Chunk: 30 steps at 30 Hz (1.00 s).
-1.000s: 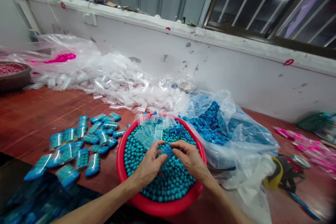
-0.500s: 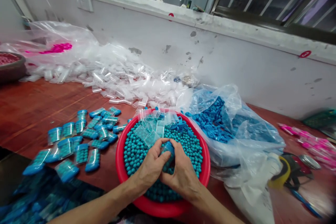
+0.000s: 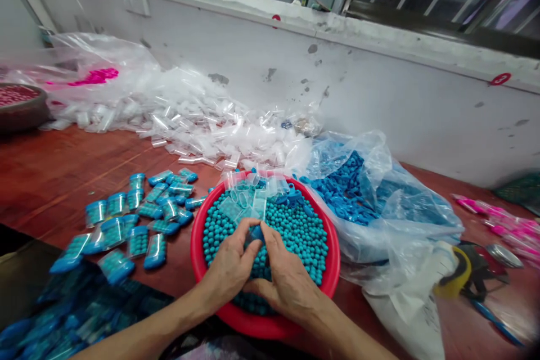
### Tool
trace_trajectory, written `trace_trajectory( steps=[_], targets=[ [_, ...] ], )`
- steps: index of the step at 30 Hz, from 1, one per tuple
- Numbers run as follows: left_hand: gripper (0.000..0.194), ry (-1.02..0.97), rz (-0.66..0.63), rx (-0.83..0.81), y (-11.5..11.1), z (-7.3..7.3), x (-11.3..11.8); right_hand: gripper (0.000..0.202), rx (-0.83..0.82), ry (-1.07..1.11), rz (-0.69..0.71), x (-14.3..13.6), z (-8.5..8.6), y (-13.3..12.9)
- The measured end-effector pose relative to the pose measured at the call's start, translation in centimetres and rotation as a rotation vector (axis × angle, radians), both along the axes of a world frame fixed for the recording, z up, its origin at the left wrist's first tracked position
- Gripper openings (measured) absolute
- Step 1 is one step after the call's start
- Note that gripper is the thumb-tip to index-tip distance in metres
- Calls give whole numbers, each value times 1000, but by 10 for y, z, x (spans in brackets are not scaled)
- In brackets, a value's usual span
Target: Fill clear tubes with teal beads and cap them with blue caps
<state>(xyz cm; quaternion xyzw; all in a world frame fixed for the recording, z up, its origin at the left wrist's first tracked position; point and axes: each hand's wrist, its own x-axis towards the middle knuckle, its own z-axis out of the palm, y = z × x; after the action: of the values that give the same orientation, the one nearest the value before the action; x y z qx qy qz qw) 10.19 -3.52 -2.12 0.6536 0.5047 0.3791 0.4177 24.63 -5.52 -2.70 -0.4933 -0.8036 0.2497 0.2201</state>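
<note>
A small blue piece (image 3: 256, 233) (mostly hidden by fingers) is pinched by the left hand (image 3: 230, 259) above a smooth, round red basin (image 3: 333, 259); it is touched by the right hand (image 3: 289, 270), though whether it is gripped there cannot be told. The basin is filled with spherical turquoise beads (image 3: 310, 242), on which clear, flattened plastic sleeves (image 3: 260, 202) are heaped. Glossy, blue-ended packets (image 3: 138, 242) are scattered on the reddish tabletop (image 3: 50, 180), and a crinkled, translucent bag (image 3: 426, 222) is filled with blue parts (image 3: 348, 197).

Two hands (image 3: 230, 261), one red basin (image 3: 333, 261), three red markers (image 3: 500, 79), beads (image 3: 306, 236) too many to count
</note>
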Motion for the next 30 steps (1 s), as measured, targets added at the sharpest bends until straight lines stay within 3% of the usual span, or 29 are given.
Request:
trace_trajectory(
  steps=[2, 6, 10, 13, 17, 21, 25, 28, 30],
  targets=[
    [31, 145, 89, 63, 7, 5, -30, 79, -2, -38, 10, 5, 2, 5],
    [37, 441, 386, 262, 26, 7, -91, 53, 67, -192, -16, 2, 9, 26],
    [41, 711, 499, 484, 29, -5, -116, 54, 185, -440, -44, -21, 10, 53],
    [34, 731, 405, 599, 20, -13, -103, 46, 248, -592, -47, -35, 5, 67],
    [32, 711, 204, 623, 13, -13, -62, 18, 276, -639, -8, -34, 4, 68],
    [39, 776, 20, 469, 15, -10, -25, 13, 305, -570, 73, -19, 9, 51],
    [28, 782, -184, 177, 16, -7, -10, 24, 237, -502, 153, 3, 11, 30],
    [20, 771, -262, 43, 16, -6, -7, 39, 48, -542, -8, 22, 9, 29],
    [16, 721, -276, -40, 19, -8, -2, 31, -81, -579, -164, 33, 6, 37]
  ],
)
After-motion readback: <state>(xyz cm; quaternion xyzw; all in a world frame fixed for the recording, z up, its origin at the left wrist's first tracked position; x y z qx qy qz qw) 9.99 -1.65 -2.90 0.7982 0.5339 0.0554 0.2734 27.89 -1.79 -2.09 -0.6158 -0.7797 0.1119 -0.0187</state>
